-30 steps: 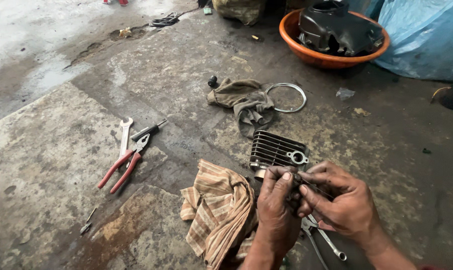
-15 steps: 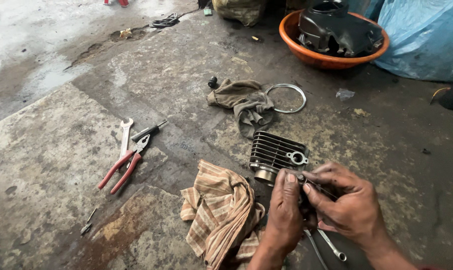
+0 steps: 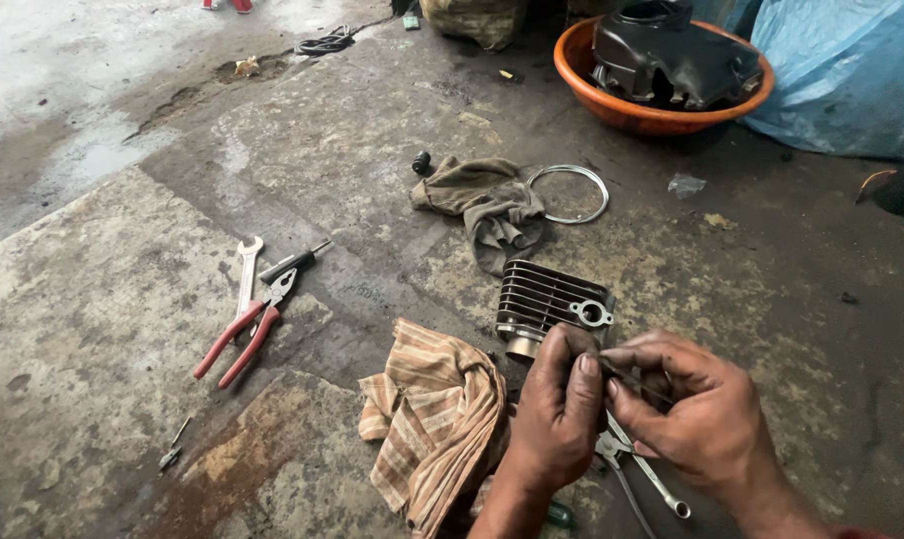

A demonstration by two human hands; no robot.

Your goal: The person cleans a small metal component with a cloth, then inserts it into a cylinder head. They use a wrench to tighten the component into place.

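Pinching a thin dark piece too small to identify, left hand (image 3: 557, 414) and right hand (image 3: 696, 414) meet, fingers pressed together, hiding part of the finned cylinder (image 3: 550, 299).

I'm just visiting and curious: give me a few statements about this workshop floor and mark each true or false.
1. The pliers have red handles. True.
2. The finned cylinder sits in the orange bowl. False: it lies on the floor by the hands.
3. Both hands pinch a thin wire-like part. True.
4. The striped rag lies beside the left hand. True.
5. The metal ring hangs on the right hand. False: it lies on the floor near the grey rag.
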